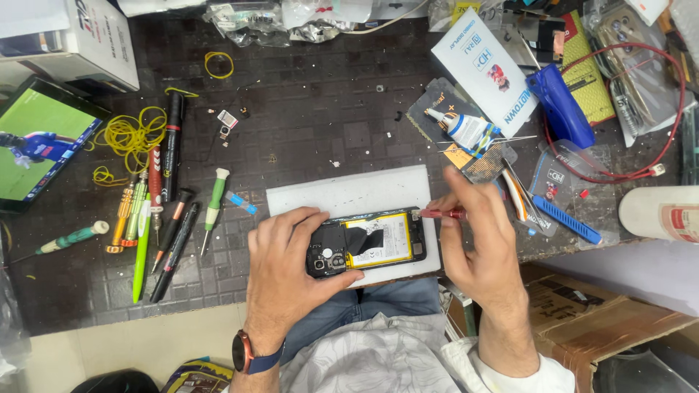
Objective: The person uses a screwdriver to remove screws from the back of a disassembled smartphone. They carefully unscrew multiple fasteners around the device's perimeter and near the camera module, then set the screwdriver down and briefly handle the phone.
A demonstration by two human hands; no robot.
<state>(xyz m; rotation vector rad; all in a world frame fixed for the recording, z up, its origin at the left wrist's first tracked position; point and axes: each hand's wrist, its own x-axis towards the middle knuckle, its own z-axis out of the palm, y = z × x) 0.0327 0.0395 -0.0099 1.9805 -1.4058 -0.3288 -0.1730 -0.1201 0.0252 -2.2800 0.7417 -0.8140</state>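
- Black opened phone with its yellow-labelled battery showing [368, 244] lies on the white rectangular mat [320, 195] at the near bench edge, just above your lap.
- Your left hand [287, 266] clamps its camera end, fingers curled over the top edge, thumb under.
- Your right hand [477, 236] pinches a thin red-handled screwdriver [440, 213], tip at the phone's upper right corner.
- By my reading you're working a corner screw; the next move calls for a steady, upright tip.
- Green and orange screwdrivers [149, 211] lie well left; a white glue bottle [466, 129] sits beyond.
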